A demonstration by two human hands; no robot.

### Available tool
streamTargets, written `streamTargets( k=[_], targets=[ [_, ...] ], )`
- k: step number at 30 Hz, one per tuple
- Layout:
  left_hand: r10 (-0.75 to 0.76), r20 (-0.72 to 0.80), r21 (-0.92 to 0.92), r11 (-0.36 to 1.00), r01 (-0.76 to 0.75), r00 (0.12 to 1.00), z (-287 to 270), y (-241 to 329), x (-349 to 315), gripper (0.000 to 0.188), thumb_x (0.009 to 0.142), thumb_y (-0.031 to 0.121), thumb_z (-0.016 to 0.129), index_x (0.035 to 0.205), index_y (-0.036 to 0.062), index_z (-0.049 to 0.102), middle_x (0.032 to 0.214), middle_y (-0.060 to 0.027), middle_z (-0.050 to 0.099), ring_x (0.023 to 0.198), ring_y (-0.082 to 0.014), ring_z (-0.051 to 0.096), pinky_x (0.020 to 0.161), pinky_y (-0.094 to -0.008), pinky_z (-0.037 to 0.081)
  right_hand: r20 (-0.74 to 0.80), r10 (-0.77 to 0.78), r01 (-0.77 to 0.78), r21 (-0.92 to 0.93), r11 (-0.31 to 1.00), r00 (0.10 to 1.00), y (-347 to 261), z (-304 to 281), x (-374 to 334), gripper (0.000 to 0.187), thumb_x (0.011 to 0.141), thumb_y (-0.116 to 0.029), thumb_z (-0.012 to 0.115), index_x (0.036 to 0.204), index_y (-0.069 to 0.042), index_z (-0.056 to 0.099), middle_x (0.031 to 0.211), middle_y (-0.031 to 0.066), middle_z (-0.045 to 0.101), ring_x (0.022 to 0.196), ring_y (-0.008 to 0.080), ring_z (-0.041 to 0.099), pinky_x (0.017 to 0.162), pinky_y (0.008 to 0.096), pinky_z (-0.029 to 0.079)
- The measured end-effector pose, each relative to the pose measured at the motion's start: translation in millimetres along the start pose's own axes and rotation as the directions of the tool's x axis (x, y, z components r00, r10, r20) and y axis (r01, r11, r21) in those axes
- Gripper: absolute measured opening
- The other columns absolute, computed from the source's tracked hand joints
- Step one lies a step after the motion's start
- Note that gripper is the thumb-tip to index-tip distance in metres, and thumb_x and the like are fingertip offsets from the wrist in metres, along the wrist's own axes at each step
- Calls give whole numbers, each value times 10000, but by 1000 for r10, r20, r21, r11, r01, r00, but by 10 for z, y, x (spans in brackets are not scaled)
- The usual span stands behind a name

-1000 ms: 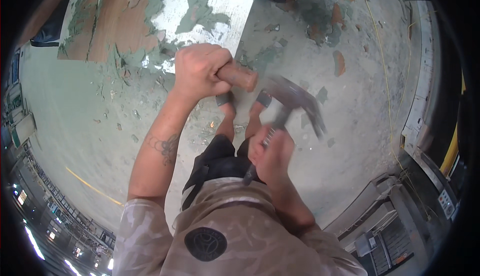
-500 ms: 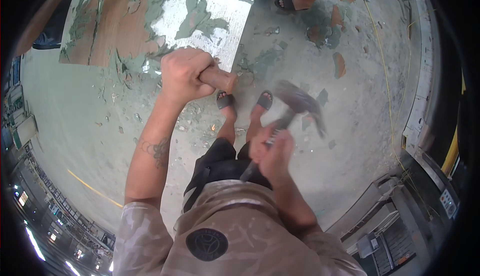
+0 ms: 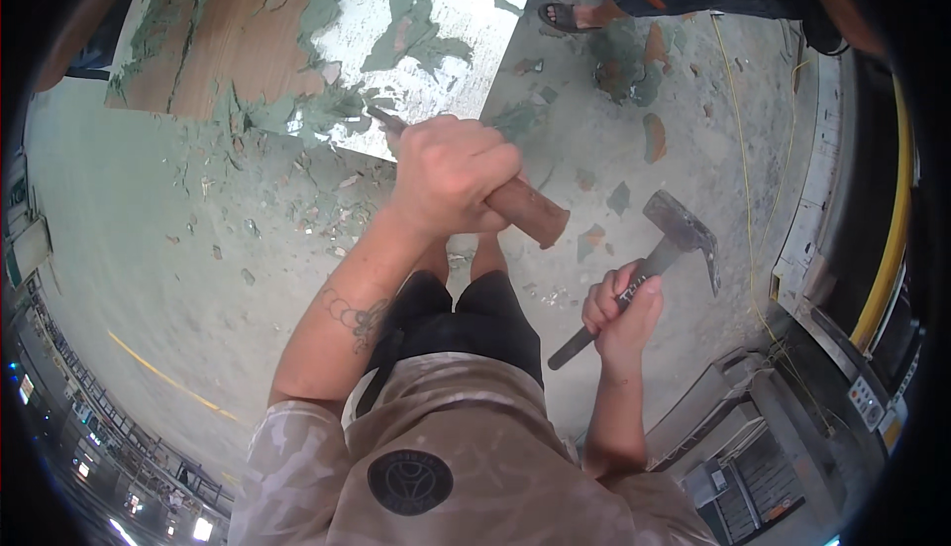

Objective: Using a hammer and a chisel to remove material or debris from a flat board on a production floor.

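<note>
My left hand (image 3: 451,171) is closed round the wooden handle of a chisel (image 3: 532,211). The chisel's narrow dark blade shows past my fist and reaches the near edge of a panel (image 3: 474,36). That panel has a bare white area, a brown area and torn green layers (image 3: 404,26). Out to the right, my right hand (image 3: 626,313) grips a claw hammer (image 3: 679,224) by its dark handle. The hammer's head is up and apart from the chisel, with its claw pointing right.
Flakes of green and brown material (image 3: 654,137) litter the concrete floor. Another person's sandalled foot (image 3: 570,17) stands beyond the panel's right side. A yellow cord (image 3: 745,130) runs along the floor at right, near a grey machine (image 3: 738,427).
My right hand has swung the hammer outward to the right. My left hand has moved right with the chisel, whose blade now shows. The other person's legs have come further into view.
</note>
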State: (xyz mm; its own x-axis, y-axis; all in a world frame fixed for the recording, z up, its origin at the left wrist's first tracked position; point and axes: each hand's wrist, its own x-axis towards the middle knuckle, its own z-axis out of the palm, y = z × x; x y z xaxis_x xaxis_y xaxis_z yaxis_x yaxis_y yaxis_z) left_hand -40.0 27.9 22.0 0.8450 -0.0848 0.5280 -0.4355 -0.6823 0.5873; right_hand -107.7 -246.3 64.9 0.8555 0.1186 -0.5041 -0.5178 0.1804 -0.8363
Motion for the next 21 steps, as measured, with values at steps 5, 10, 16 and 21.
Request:
streamTargets(
  k=[5,10,16,21],
  targets=[
    [-17,-47,-1,1000,17,999,41,0,48,269,449,166,742,641,172,554,589,1,484,527,-217,560,477,-363,425,55,-28,27,13,1000,998,0,269,64,532,1087,-587,346,899,-93,408,581,-19,314,416,75,272,362,257,230],
    [-10,-66,19,1000,11,998,59,-1,98,241,548,120,755,631,132,528,570,-28,476,500,-236,534,466,-366,405,106,-4,8,-43,999,994,-85,219,17,533,1081,-597,361,899,-98,415,579,-22,311,419,80,270,359,259,227],
    [-29,-116,36,999,33,993,87,-42,146,231,559,119,749,636,126,531,560,-34,470,488,-236,525,454,-365,400,100,-135,120,150,981,986,-194,222,-144,565,1013,-685,457,887,-135,426,586,-26,338,446,86,265,387,256,237],
    [-47,-80,83,995,53,996,108,-53,139,250,469,158,726,649,157,552,577,-11,489,505,-220,545,456,-361,418,72,15,-12,-42,999,997,-273,459,-128,607,955,-737,518,863,-147,412,592,-25,349,451,97,285,392,258,235]
  ],
)
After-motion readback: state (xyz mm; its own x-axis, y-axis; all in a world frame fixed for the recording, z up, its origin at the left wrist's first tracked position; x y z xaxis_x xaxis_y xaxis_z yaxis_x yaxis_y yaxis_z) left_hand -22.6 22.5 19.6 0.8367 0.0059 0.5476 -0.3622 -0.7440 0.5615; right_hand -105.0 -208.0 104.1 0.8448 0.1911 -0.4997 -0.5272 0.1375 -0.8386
